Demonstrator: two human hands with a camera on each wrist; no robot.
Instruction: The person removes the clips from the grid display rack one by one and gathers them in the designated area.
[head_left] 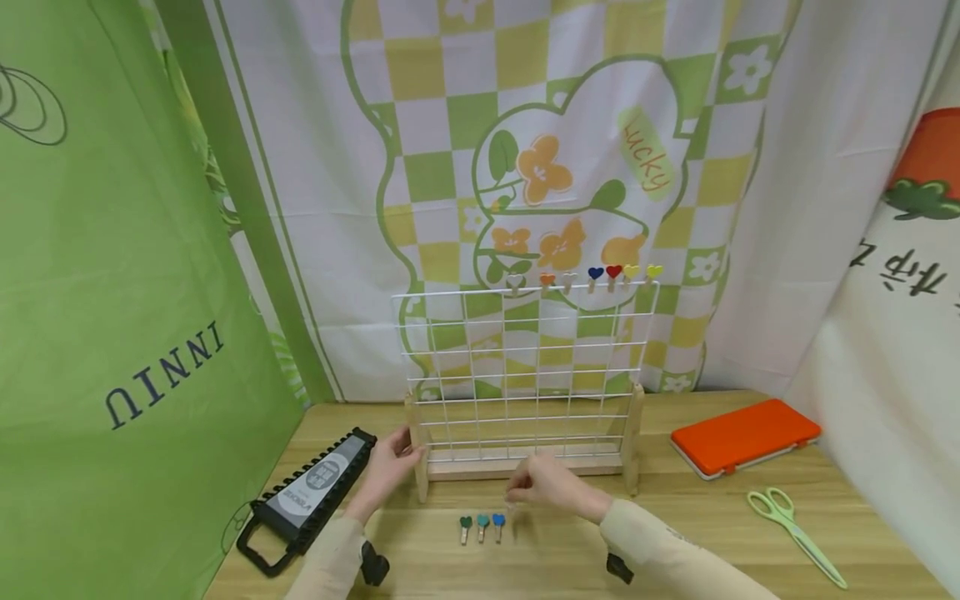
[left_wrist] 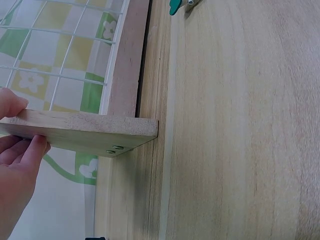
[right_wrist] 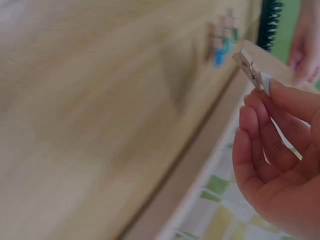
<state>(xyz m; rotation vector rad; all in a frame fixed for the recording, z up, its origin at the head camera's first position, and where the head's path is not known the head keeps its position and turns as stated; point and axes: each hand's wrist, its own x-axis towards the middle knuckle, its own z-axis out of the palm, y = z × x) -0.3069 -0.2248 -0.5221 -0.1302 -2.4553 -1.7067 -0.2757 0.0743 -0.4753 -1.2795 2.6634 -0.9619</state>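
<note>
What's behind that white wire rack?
Behind the wire rack, you see the patterned curtain and, lower down, wooden tabletop through the gaps. Whatever lies right behind its wooden bottom bar is covered.

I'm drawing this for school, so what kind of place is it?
It looks like a small craft corner, maybe indoors at home, but I can't be sure. Printed cloths hang around a wooden table, where a white wire grid has heart-topped clips along its top edge.

We see a white wire grid (head_left: 537,347), near clips (head_left: 482,522) in dark green, teal and blue, a far green-and-yellow checked curtain (head_left: 517,92), an orange-red case (head_left: 746,435) right.
</note>
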